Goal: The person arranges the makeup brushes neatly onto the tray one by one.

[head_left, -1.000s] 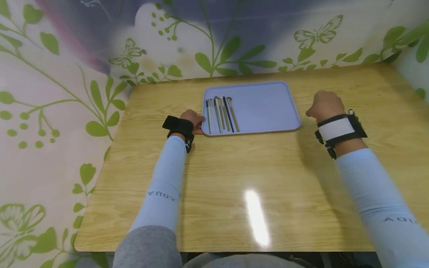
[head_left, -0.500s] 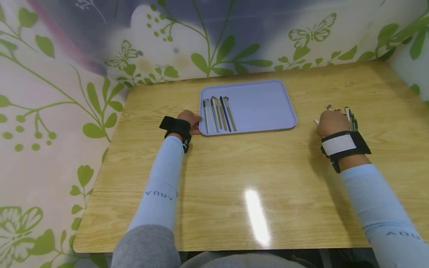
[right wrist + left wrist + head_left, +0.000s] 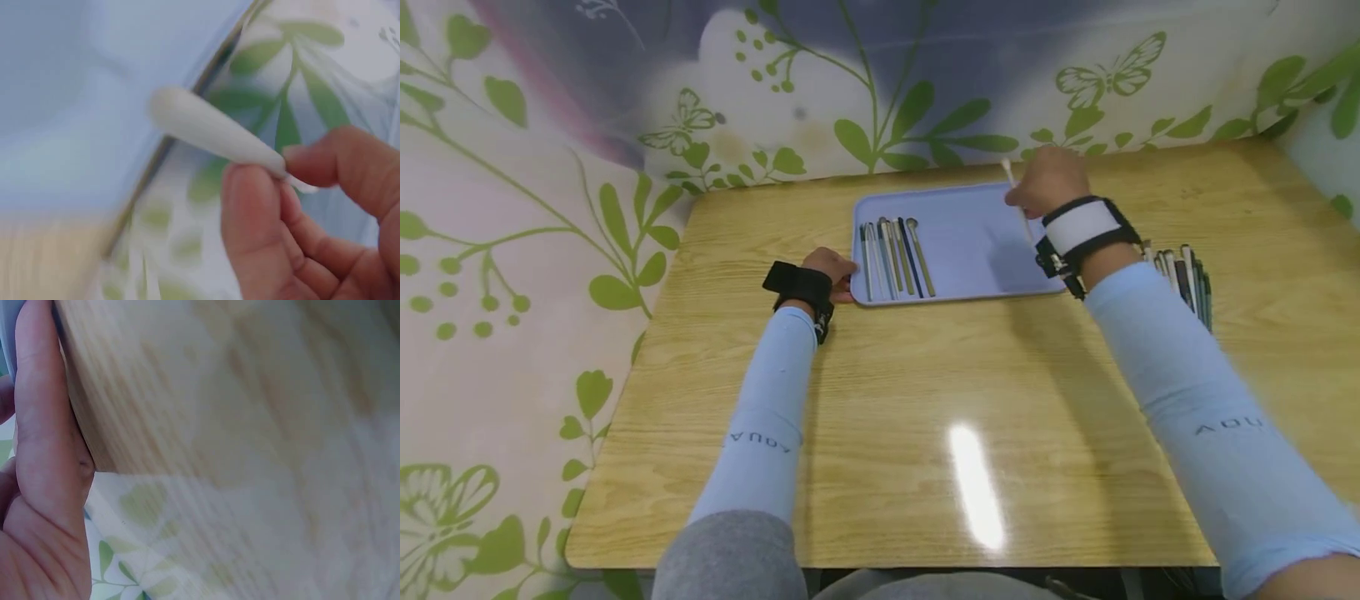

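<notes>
My right hand (image 3: 1052, 179) is above the tray's right part, pinching a slim white stick (image 3: 1009, 171) between thumb and fingers. Up close in the right wrist view, this white stick (image 3: 215, 128) tapers from a thick rounded end toward the fingertips; its other end is mostly hidden. A pale blue tray (image 3: 955, 242) lies near the wall. Several slender sticks (image 3: 895, 258), some with small round heads, lie side by side at its left. My left hand (image 3: 829, 268) grips the tray's left edge. The left wrist view shows one long straight digit (image 3: 40, 394) of it beside the rim.
A bundle of slender utensils (image 3: 1187, 279), white, black and green, lies on the wooden table (image 3: 880, 400) at right, partly behind my right forearm. A leaf-patterned wall (image 3: 820, 100) borders the table at the back and left.
My right hand went down to the bundle at right, then rose and moved left over the tray with the white stick. My left hand stays at the tray's edge.
</notes>
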The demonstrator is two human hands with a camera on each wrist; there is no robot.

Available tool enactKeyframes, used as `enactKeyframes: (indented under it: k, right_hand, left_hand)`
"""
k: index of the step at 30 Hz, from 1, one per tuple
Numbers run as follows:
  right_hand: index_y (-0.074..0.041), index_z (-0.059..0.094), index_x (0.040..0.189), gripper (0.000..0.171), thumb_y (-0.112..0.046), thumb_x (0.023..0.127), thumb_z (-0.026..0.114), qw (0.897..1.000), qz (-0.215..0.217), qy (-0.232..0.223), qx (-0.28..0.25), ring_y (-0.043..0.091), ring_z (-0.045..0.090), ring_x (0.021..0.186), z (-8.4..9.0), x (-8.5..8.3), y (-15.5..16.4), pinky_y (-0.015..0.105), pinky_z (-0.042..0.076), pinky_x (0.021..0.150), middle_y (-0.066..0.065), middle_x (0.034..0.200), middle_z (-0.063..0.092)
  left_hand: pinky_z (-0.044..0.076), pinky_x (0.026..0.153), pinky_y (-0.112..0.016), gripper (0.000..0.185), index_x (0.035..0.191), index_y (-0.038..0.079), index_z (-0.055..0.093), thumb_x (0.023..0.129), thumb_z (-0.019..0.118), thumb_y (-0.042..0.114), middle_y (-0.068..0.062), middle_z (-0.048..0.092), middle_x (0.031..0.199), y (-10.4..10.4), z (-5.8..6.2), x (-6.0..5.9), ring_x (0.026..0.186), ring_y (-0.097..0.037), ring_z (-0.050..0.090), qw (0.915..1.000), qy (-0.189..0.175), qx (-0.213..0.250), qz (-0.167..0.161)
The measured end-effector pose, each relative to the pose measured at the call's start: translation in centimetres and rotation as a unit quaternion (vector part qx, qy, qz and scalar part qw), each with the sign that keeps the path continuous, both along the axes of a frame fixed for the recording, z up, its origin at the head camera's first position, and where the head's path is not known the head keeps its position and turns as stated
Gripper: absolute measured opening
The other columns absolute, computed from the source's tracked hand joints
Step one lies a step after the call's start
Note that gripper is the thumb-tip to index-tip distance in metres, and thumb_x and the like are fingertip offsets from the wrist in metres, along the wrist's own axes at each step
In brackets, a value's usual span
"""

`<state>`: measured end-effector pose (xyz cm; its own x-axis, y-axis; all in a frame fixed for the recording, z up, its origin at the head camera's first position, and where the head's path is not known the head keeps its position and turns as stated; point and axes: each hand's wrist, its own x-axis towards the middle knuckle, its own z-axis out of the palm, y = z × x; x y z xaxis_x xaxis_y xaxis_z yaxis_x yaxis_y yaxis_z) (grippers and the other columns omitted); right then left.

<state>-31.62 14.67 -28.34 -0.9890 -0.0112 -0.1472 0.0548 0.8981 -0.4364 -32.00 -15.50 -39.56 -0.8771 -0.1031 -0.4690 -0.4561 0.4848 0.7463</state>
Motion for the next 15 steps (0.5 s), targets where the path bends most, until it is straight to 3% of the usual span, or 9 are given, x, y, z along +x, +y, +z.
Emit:
enactKeyframes:
  k: [4, 10, 13, 15]
  right_hand:
    - [0.002, 0.063, 0.079, 0.025, -0.022, 0.072, 0.058, 1.000, 0.009, -0.003, -0.025, 0.006, 0.054, 0.039, -1.2, -1.7, -4.6, 0.022, 0.051, 0.050, -0.007, 0.039, 0.051]
    - [-0.001, 0.063, 0.077, 0.025, -0.025, 0.074, 0.056, 1.000, 0.011, -0.018, 0.014, 0.008, 0.048, 0.038, -3.9, -1.8, -9.0, 0.029, 0.051, 0.067, -0.009, 0.034, 0.042]
    - [0.000, 0.063, 0.079, 0.025, -0.023, 0.076, 0.055, 0.999, 0.016, -0.021, 0.018, 0.015, 0.056, 0.049, -4.7, -1.7, -10.3, 0.031, 0.052, 0.066, -0.002, 0.044, 0.051]
    - [0.001, 0.062, 0.084, 0.026, -0.023, 0.076, 0.055, 0.999, 0.020, -0.022, 0.026, 0.021, 0.060, 0.065, -5.0, -1.8, -10.9, 0.033, 0.052, 0.068, 0.006, 0.062, 0.060]
  left_hand:
    - [0.052, 0.046, -0.029, 0.015, 0.074, 0.005, 0.054, 0.080, 0.056, 0.019, -0.002, 0.050, 0.049, -0.2, -0.4, -0.3, 0.040, -0.012, 0.051, 1.0000, 0.000, -0.002, -0.002]
    - [0.053, 0.049, -0.032, 0.014, 0.076, 0.005, 0.055, 0.080, 0.057, 0.018, -0.003, 0.050, 0.052, -0.3, -0.9, -0.3, 0.040, -0.013, 0.051, 0.9998, -0.009, 0.009, 0.016]
    - [0.053, 0.050, -0.032, 0.015, 0.077, 0.005, 0.055, 0.080, 0.056, 0.020, -0.004, 0.050, 0.053, -0.3, -0.7, -0.3, 0.039, -0.013, 0.051, 0.9999, -0.006, 0.003, 0.015]
    - [0.053, 0.050, -0.031, 0.016, 0.077, 0.005, 0.055, 0.081, 0.056, 0.021, -0.004, 0.050, 0.054, -0.5, -0.5, -0.2, 0.038, -0.013, 0.051, 0.9999, -0.003, -0.006, 0.014]
